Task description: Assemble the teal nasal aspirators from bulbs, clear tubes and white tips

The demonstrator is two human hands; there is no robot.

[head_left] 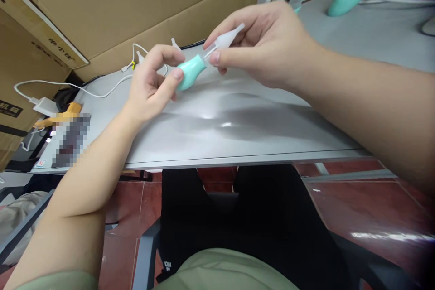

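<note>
Bulb syringe tilted; left hand, right hand both pinching.

An office or workshop, unclear which; grey table; chair; cardboard; charger; red floor tiles.

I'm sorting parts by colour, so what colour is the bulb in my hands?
The bulb is mint green; the head view shows it.
</note>
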